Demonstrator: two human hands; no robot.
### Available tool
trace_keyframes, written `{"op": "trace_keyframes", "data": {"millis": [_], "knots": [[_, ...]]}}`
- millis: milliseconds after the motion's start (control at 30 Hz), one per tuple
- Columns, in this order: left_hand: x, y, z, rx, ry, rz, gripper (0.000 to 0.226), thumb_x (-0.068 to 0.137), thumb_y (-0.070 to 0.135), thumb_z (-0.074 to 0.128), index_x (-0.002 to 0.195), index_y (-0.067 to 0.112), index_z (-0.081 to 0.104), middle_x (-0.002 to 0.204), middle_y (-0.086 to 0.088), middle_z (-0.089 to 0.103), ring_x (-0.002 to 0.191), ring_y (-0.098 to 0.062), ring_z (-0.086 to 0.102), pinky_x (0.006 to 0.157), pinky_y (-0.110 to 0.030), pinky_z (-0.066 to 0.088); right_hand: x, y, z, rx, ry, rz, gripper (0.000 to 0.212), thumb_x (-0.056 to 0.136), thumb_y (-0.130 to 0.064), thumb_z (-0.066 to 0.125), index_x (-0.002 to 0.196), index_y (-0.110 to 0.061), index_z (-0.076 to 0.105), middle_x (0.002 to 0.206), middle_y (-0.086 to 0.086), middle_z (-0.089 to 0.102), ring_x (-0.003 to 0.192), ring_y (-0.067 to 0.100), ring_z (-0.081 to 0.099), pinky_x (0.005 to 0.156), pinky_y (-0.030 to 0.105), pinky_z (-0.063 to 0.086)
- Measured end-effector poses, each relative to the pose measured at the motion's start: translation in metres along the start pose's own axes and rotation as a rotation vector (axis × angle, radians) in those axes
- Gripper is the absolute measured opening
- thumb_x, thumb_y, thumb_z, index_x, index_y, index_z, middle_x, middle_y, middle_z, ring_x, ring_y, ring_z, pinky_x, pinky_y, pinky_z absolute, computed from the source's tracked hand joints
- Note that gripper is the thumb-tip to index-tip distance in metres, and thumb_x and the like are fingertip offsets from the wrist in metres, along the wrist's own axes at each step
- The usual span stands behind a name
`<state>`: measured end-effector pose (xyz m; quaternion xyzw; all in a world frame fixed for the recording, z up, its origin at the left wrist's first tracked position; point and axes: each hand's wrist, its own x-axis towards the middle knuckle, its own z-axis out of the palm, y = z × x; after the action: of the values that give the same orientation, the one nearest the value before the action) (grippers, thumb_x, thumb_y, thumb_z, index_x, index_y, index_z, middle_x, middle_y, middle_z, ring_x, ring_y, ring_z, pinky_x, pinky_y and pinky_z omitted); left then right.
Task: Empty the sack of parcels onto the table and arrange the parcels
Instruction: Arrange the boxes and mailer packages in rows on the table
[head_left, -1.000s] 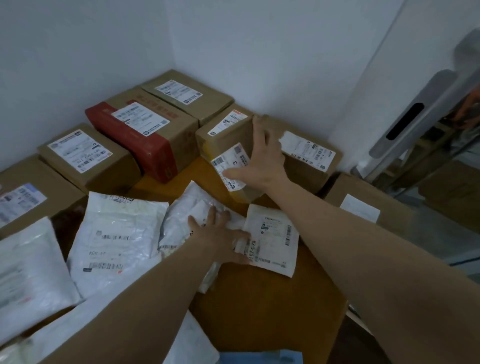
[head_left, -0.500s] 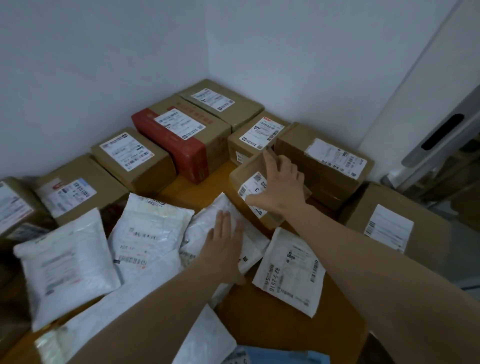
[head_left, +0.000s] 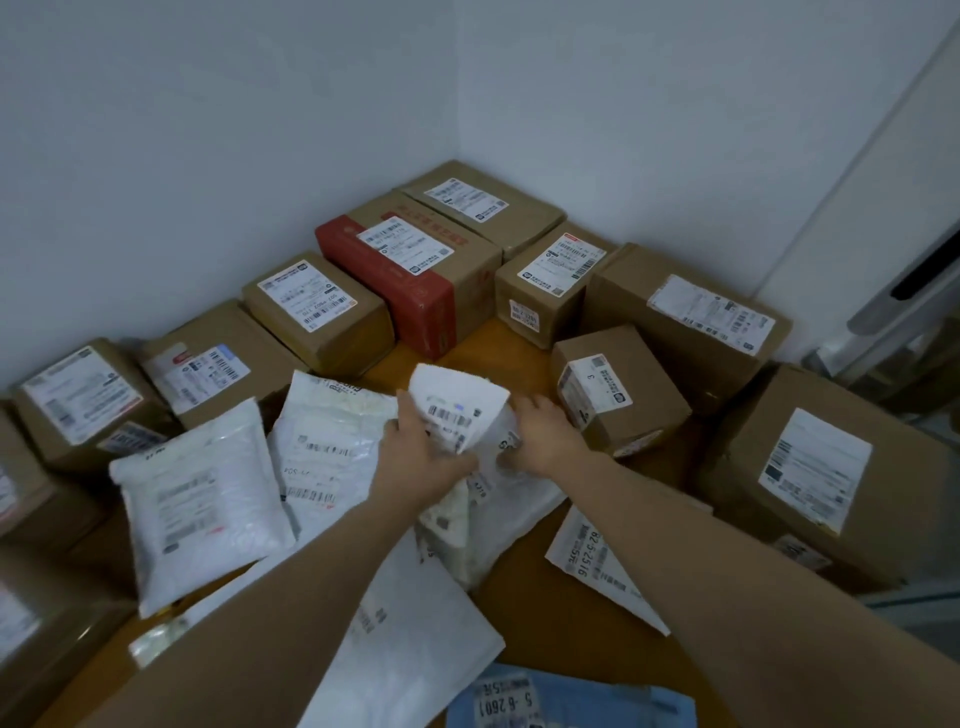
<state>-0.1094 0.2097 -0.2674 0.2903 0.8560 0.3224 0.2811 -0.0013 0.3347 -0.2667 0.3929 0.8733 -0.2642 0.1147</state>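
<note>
Parcels, sorting stage, as I read it from the remote feed.

Far left: row of brown cartons (head_left: 78, 400) along the wall, labels up, running back to a red-ended carton (head_left: 410, 291) near the corner.

Next: white padded bag (head_left: 202, 499) lying flat, overlapped by other white bags, on the tabletop (head_left: 545, 613).

Centre: left hand (head_left: 421, 457), fingers curled on the left edge of a crumpled white mailer (head_left: 457, 410). The mailer is now raised off the pile with its label tipped up; a second ago this hand only pressed it flat.

Right of that: right hand (head_left: 545, 436), fingers closed on the mailer's right edge. It has come away from the small box (head_left: 618, 389), which it gripped half a second back.

Small box: stands free, untouched, just beside the larger cartons.

Right: flat mailer (head_left: 592, 556) partly under the right forearm; big carton (head_left: 821, 467) beyond it.

Sack: I cannot see it.

Judgement: box placed; the soft mailer is the piece in hand, and several bags still overlap.
</note>
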Motion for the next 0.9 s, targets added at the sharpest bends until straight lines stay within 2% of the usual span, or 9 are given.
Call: {"op": "trace_keyframes", "data": {"millis": [67, 133, 300, 467, 600, 667, 733, 800, 900], "knots": [[0.004, -0.001, -0.011, -0.208, 0.083, -0.088, 0.108, 0.048, 0.05, 0.067, 0.14, 0.014, 0.022, 0.116, -0.014, 0.051, 0.107, -0.03, 0.054, 0.089, -0.049, 0.052, 0.002, -0.003, 0.01, 0.043, -0.055, 0.109, 0.091, 0.078, -0.034, 0.074, 0.145, -0.011, 0.017, 0.14, 0.015, 0.034, 0.129, 0.033, 0.038, 0.104, 0.043, 0.036], [0.008, -0.002, -0.02, -0.369, 0.125, -0.165, 0.107, 0.054, 0.05, 0.068, 0.143, 0.016, 0.021, 0.119, -0.011, 0.054, 0.104, -0.029, 0.057, 0.089, -0.044, 0.052, 0.002, -0.003, 0.016, 0.09, -0.025, 0.183, 0.088, 0.073, -0.035, 0.078, 0.14, -0.011, 0.025, 0.132, 0.011, 0.045, 0.124, 0.03, 0.045, 0.103, 0.042, 0.036], [0.02, -0.013, -0.039, -0.556, 0.163, -0.28, 0.112, 0.07, 0.052, 0.073, 0.149, 0.036, -0.005, 0.144, -0.011, 0.038, 0.125, -0.035, 0.045, 0.104, -0.056, 0.038, -0.004, -0.015, -0.002, 0.471, -0.077, 0.148, 0.023, 0.074, -0.01, 0.074, 0.092, -0.004, 0.063, 0.093, 0.013, 0.061, 0.092, 0.027, 0.063, 0.083, 0.037, 0.051], [0.029, 0.02, -0.046, -0.737, 0.16, -0.635, 0.136, 0.054, 0.074, 0.072, 0.149, 0.027, -0.013, 0.152, -0.014, 0.024, 0.135, -0.041, 0.03, 0.103, -0.065, 0.031, -0.031, -0.009, -0.044, 0.533, -0.105, 0.317, 0.041, 0.072, -0.006, 0.072, 0.109, -0.001, 0.054, 0.105, 0.015, 0.06, 0.096, 0.029, 0.06, 0.077, 0.035, 0.053], [0.031, 0.034, -0.044, -0.897, 0.12, -0.648, 0.141, 0.044, 0.085, 0.067, 0.15, 0.029, -0.005, 0.152, -0.01, 0.024, 0.133, -0.04, 0.034, 0.097, -0.063, 0.041, -0.064, 0.01, -0.048, 0.779, 0.023, 0.474, 0.029, 0.077, 0.003, 0.069, 0.101, 0.002, 0.055, 0.101, 0.017, 0.062, 0.088, 0.031, 0.061, 0.076, 0.039, 0.055], [0.028, 0.036, -0.034, -0.805, 0.07, -0.602, 0.142, 0.037, 0.096, 0.052, 0.151, 0.031, -0.002, 0.155, -0.009, 0.019, 0.135, -0.039, 0.032, 0.103, -0.058, 0.038, -0.074, 0.018, -0.036, 0.905, 0.034, 0.506, 0.033, 0.085, 0.0, 0.065, 0.116, 0.0, 0.055, 0.115, 0.017, 0.061, 0.103, 0.035, 0.06, 0.082, 0.042, 0.053], [0.017, 0.038, -0.021, -0.586, 0.017, -0.499, 0.132, 0.048, 0.097, 0.044, 0.152, 0.027, 0.004, 0.157, -0.013, 0.013, 0.14, -0.039, 0.025, 0.112, -0.056, 0.026, -0.086, 0.017, -0.022, 0.84, -0.124, 0.507, 0.029, 0.097, -0.02, 0.052, 0.124, -0.008, 0.051, 0.108, 0.013, 0.062, 0.095, 0.03, 0.063, 0.073, 0.037, 0.053], [-0.005, 0.041, -0.01, -0.219, -0.061, -0.354, 0.104, 0.072, 0.08, 0.05, 0.152, 0.028, 0.008, 0.157, -0.015, 0.006, 0.142, -0.038, 0.016, 0.116, -0.052, 0.016, -0.092, 0.023, -0.009, 0.591, -0.155, 0.475, 0.039, 0.102, -0.036, 0.034, 0.12, -0.008, 0.053, 0.087, 0.009, 0.059, 0.073, 0.023, 0.058, 0.067, 0.035, 0.052], [-0.034, 0.033, 0.009, 0.269, -0.267, -0.023, 0.083, 0.081, 0.063, 0.057, 0.149, 0.033, 0.022, 0.157, -0.014, 0.006, 0.144, -0.035, 0.006, 0.117, -0.045, 0.011, -0.097, 0.044, -0.001, 0.115, 0.085, 0.326, 0.036, 0.101, -0.027, 0.028, 0.111, -0.004, 0.054, 0.09, 0.007, 0.053, 0.092, 0.028, 0.054, 0.081, 0.036, 0.043]]}}
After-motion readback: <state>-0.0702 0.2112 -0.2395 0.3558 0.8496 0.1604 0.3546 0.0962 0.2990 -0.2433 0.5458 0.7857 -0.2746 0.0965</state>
